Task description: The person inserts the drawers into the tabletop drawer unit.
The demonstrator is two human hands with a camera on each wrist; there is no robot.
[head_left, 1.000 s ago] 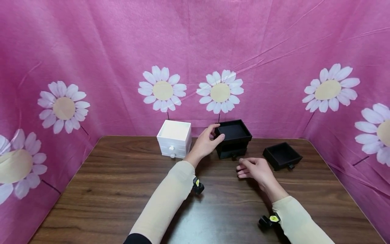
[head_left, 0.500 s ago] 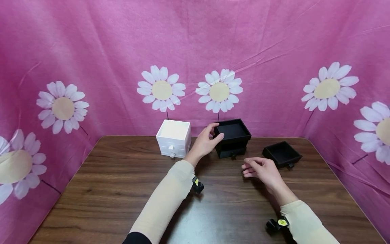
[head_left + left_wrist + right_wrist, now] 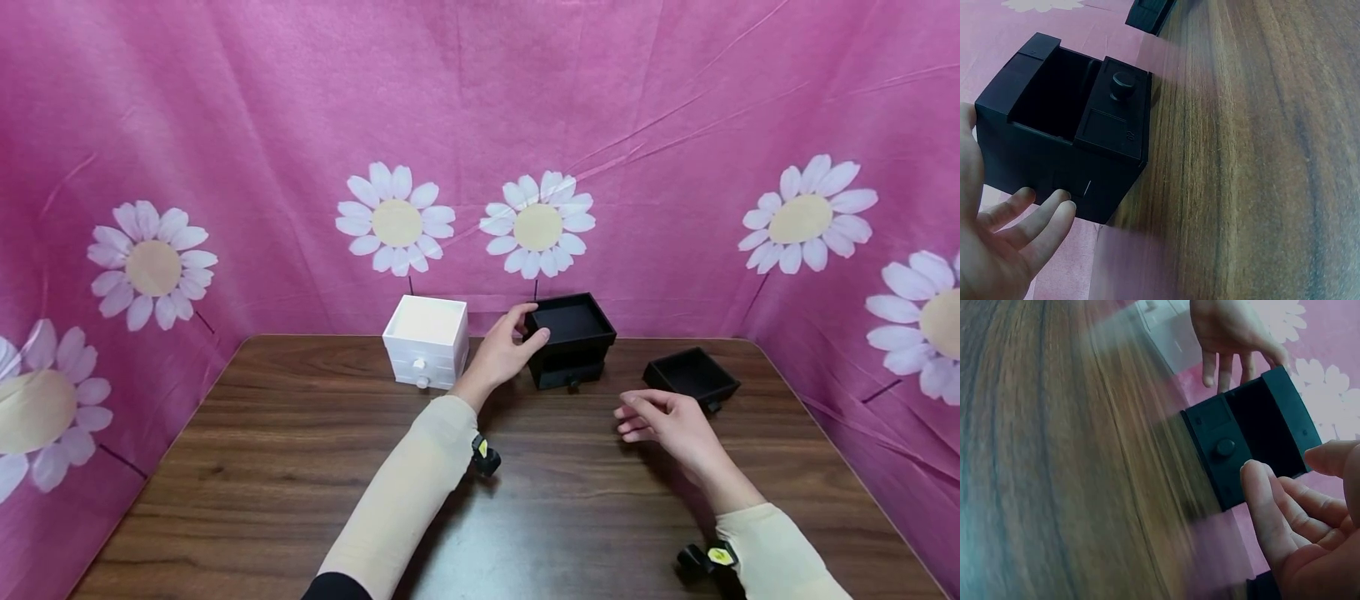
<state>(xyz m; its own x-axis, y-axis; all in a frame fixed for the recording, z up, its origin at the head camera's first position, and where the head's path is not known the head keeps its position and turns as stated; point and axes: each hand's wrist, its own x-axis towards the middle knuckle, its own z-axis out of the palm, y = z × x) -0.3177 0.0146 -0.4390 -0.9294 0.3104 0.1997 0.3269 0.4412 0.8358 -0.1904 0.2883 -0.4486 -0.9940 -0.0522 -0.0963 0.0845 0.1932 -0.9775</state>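
Observation:
A small black two-drawer cabinet [image 3: 581,343] with a tray top stands at the back of the table. Its upper slot gapes with no drawer in it, while a knob [image 3: 1123,85] marks the lower drawer. Lightly bent fingers of my left hand [image 3: 501,353] rest against the cabinet's left side, the thumb by the top rim. Nothing is held by my right hand [image 3: 675,425], whose loosely bent fingers hover over the table, right and in front of the cabinet. Just behind that hand lies a removed black drawer [image 3: 726,390], hollow side up.
To the left of the black cabinet stands a matching white cabinet [image 3: 422,354] with its drawers in place. Pink cloth [image 3: 465,100] printed with daisies rises behind and beside the wooden table [image 3: 300,433].
My right hand has drawn away from the lower drawer's knob, moving right and slightly toward me. My left hand stays at the cabinet's side.

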